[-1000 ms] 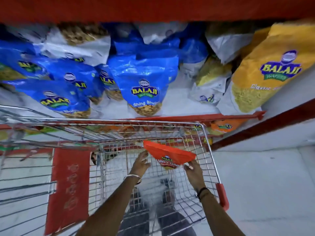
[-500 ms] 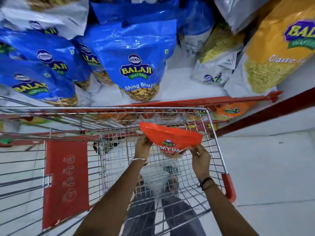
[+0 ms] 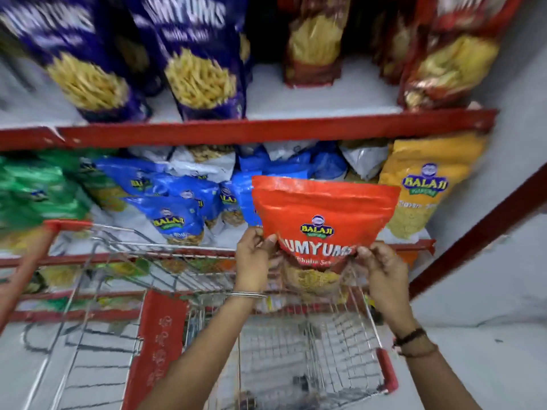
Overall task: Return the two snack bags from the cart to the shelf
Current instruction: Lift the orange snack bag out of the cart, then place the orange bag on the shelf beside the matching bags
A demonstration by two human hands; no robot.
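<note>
I hold an orange-red Balaji snack bag upright above the wire cart, in front of the middle shelf. My left hand pinches its lower left edge and my right hand grips its lower right edge. The bag's clear bottom window shows yellow snack. The cart basket below looks bare where I can see it; no second bag shows in it.
A red-edged shelf above carries dark blue and red Yumyums bags. The middle shelf holds green, blue and yellow Balaji bags. The cart's red handle is at the left. A grey wall with a red rail is on the right.
Both hands lifted the orange bag out of the cart up to the level of the middle shelf. My view tilted upward, bringing the upper shelf into sight.
</note>
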